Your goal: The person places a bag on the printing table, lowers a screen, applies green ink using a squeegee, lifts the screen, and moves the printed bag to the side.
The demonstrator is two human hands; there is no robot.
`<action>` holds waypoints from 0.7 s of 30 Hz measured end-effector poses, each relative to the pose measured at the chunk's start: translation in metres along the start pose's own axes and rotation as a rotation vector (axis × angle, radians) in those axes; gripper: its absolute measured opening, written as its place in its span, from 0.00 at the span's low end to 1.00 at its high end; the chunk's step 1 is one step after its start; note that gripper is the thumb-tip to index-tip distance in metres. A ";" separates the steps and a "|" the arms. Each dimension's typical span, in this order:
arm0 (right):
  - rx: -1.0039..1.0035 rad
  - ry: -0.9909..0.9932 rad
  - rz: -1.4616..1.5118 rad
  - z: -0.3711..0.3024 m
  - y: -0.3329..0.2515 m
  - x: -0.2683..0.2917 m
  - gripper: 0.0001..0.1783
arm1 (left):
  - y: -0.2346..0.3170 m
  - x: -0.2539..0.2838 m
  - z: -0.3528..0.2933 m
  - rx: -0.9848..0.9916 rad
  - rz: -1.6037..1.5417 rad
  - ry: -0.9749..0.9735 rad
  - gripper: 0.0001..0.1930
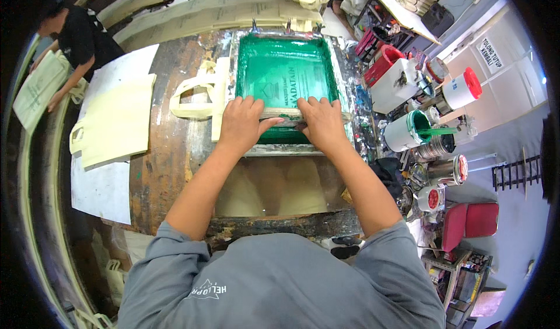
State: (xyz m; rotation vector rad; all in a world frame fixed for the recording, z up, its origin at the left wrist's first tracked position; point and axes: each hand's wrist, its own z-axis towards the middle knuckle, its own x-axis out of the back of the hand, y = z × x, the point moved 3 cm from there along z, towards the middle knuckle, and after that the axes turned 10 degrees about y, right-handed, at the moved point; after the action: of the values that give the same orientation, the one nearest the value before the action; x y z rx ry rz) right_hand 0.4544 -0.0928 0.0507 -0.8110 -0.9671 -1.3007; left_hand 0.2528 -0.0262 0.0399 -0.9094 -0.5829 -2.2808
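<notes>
A screen printing frame (234,67), its mesh coated with green ink (280,55), lies flat on the worktable. Across its near part runs a wooden squeegee (286,115). My left hand (242,122) grips the squeegee's left part, thumb pointing inward along it. On its right part my right hand (322,122) is closed, fingers curled over the top. Beneath the frame's left side a cream tote bag (220,104) sticks out, with its handle loop on the table. The squeegee's lower edge is hidden behind my hands and the bar.
Cream bags (119,119) lie on a white sheet (111,186) at the left. Another person (87,40) there holds a bag (41,84). Along the table's right side stand a white ink bucket (402,134) with a green stirrer, several paint cans and a red chair (466,224).
</notes>
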 end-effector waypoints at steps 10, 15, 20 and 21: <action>-0.066 0.016 0.073 -0.039 -0.023 0.010 0.31 | -0.057 0.019 -0.125 0.464 0.008 -0.225 0.50; -0.055 0.014 0.086 -0.018 -0.016 0.037 0.31 | -0.048 0.032 -0.104 0.550 -0.199 0.012 0.43; -0.028 0.292 -0.036 0.029 -0.012 0.104 0.29 | -0.036 0.046 -0.041 0.814 -0.747 0.314 0.44; 0.002 0.422 -0.031 0.046 -0.006 0.117 0.28 | -0.037 0.048 -0.031 0.715 -0.757 0.432 0.45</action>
State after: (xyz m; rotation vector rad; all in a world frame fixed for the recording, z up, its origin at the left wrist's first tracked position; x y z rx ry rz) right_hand 0.4440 -0.0983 0.1756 -0.4911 -0.6451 -1.4240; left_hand 0.1856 -0.0358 0.0473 0.2000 -1.5832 -2.4480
